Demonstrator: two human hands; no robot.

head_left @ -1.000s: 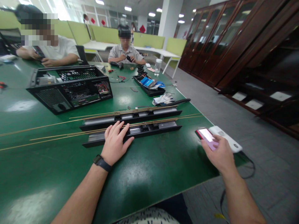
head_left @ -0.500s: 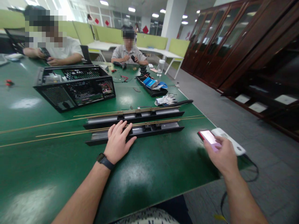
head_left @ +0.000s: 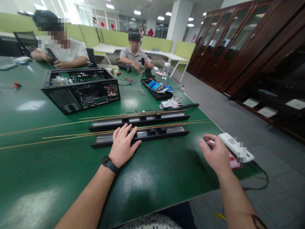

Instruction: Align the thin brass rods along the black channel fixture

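My left hand (head_left: 124, 144), with a dark watch (head_left: 109, 164) on its wrist, lies with spread fingers over the nearer black channel-shaped bar (head_left: 164, 136). Thin brass-coloured rods (head_left: 63, 136) run along that bar and stick out past both of its ends. Parallel behind it is a second black bar (head_left: 175, 118), also with rods along it. On the right, my right hand (head_left: 215, 156) hovers above a red-edged phone (head_left: 234, 163), thumb and fingers apart. The hand hides most of the phone. Beside it is a white hand-held device (head_left: 232, 144) with a dark cable.
Behind the bars stands an open black computer case (head_left: 95, 95). White gloves (head_left: 171, 103) and a black tray (head_left: 152, 90) holding blue pieces lie toward the back right. Two people sit across the green table (head_left: 152, 178). Its right edge slopes toward me.
My right hand has moved slightly left and its fingers have lifted from the phone's lit screen, now covered by the hand. The left hand stays on the bar. The view has shifted slightly.
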